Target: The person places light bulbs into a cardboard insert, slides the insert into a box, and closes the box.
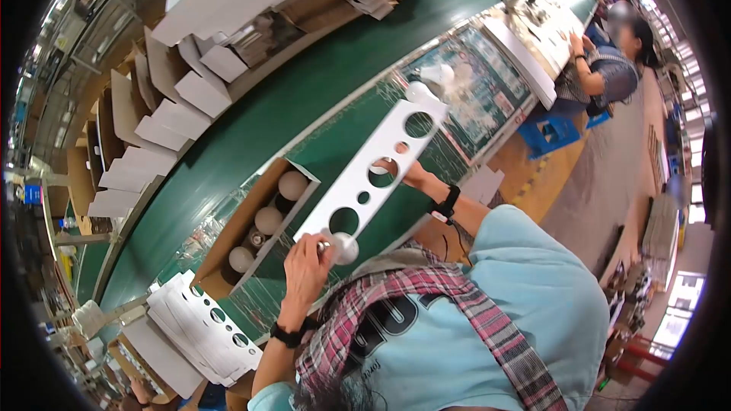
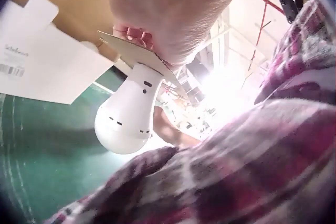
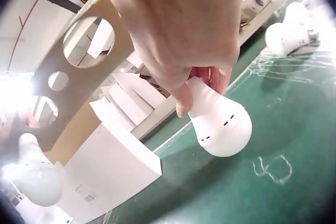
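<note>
The left hand (image 1: 306, 270) pinches the metal base of a white light bulb (image 1: 345, 249) at the near end of a long white card with round holes (image 1: 314, 221). In the left wrist view that bulb (image 2: 126, 113) hangs below a card flap (image 2: 131, 53), which partly hides the fingertips. Under the card's middle, the right hand (image 1: 415, 173) is partly covered in the head view. The right wrist view shows this hand (image 3: 184, 29) gripping a second bulb (image 3: 223, 124) by its narrow end, the round end pointing down beside the card's brown underside (image 3: 50, 90).
An open box (image 1: 221, 255) with several bulbs stands left of the card. Stacked hole-cut cards (image 1: 190, 327) lie at lower left. Loose bulbs (image 1: 438, 74) rest beyond the card's far end. Folded cartons (image 1: 164, 122) line the green belt (image 1: 251, 106). Another person (image 1: 609, 72) sits farther along.
</note>
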`<state>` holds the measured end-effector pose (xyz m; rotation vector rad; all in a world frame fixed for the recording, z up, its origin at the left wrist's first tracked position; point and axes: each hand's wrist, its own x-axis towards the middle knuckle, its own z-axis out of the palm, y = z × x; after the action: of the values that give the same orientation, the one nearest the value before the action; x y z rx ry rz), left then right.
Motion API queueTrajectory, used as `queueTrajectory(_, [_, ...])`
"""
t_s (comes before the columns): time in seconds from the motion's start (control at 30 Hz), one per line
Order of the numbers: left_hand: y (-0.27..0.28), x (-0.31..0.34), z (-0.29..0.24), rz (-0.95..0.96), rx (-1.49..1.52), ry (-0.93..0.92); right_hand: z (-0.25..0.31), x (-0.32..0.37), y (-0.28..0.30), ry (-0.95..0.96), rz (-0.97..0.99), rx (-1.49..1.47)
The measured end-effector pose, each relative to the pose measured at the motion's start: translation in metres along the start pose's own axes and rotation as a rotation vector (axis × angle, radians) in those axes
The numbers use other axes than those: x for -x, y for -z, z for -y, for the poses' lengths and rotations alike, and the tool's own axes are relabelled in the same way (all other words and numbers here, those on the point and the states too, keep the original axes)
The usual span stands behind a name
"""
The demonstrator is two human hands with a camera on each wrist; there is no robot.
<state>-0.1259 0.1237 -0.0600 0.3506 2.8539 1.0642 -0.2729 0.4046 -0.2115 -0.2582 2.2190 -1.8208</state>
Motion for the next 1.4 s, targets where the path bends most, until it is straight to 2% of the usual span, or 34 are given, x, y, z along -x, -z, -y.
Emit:
queueTrajectory(0.03, [-0.01,0.002,0.008,-0.005,-0.023,0.0,0.01,0.004,0.003,-0.069,0.049,0.419])
queueTrajectory(0.07, [-0.017,0.006,0.014,-0.004,-0.035,0.007,0.02,0.009,-0.003,-0.115,0.008,0.436])
queueTrajectory(0.1, [-0.022,0.009,0.02,-0.007,-0.049,0.017,-0.017,0.014,-0.012,-0.028,-0.093,0.075])
queueTrajectory(0.17, [-0.035,0.015,0.032,-0.005,-0.079,0.024,-0.017,0.023,-0.018,0.292,-0.225,0.105])
queueTrajectory(0.2, [-0.04,0.018,0.036,-0.004,-0.096,0.018,-0.01,0.025,-0.02,0.202,-0.272,0.184])
queueTrajectory(0.27, [-0.045,0.02,0.044,-0.011,-0.135,0.006,0.004,0.03,-0.024,0.222,-0.283,0.38])
queueTrajectory(0.37, [-0.045,0.023,0.05,0.031,-0.207,-0.043,-0.007,0.034,-0.03,0.099,-0.281,0.276])
queueTrajectory(0.57, [-0.047,0.023,0.05,0.046,-0.228,-0.062,0.0,0.045,-0.035,0.02,-0.344,0.151])
queueTrajectory(0.67, [-0.054,0.027,0.056,0.016,-0.207,-0.056,-0.013,0.048,-0.027,0.023,-0.263,0.138])
queueTrajectory(0.7, [-0.052,0.027,0.053,0.04,-0.179,0.007,-0.027,0.045,-0.028,0.018,-0.237,0.027])
queueTrajectory(0.73, [-0.056,0.03,0.06,0.031,-0.199,-0.027,-0.039,0.044,-0.026,0.105,-0.199,0.134])
queueTrajectory(0.77, [-0.054,0.032,0.058,0.1,-0.256,-0.027,-0.012,0.049,-0.021,-0.038,-0.142,0.124])
queueTrajectory(0.8, [-0.055,0.033,0.056,0.146,-0.302,0.002,-0.015,0.048,-0.015,0.069,-0.101,0.239])
queueTrajectory(0.83, [-0.056,0.033,0.055,0.165,-0.397,-0.03,-0.015,0.045,-0.01,0.053,-0.047,0.248])
queueTrajectory(0.87, [-0.058,0.037,0.059,0.126,-0.428,-0.111,-0.043,0.039,-0.005,0.136,0.012,0.224])
queueTrajectory(0.9, [-0.059,0.038,0.057,0.157,-0.47,-0.033,-0.083,0.03,0.008,0.366,0.123,0.502])
queueTrajectory(0.93, [-0.077,0.043,0.075,0.088,-0.433,-0.098,-0.082,0.022,0.01,0.286,0.122,0.429])
queueTrajectory(1.0, [-0.076,0.055,0.071,-0.088,-0.381,-0.057,-0.072,0.002,-0.006,0.161,0.111,0.314])
queueTrajectory(1.1, [-0.074,0.072,0.077,-0.163,-0.368,-0.061,-0.067,0.002,-0.015,0.141,0.1,0.303])
queueTrajectory(1.4, [-0.077,0.103,0.077,-0.177,-0.348,0.016,-0.059,0.002,-0.009,0.087,0.115,0.276])
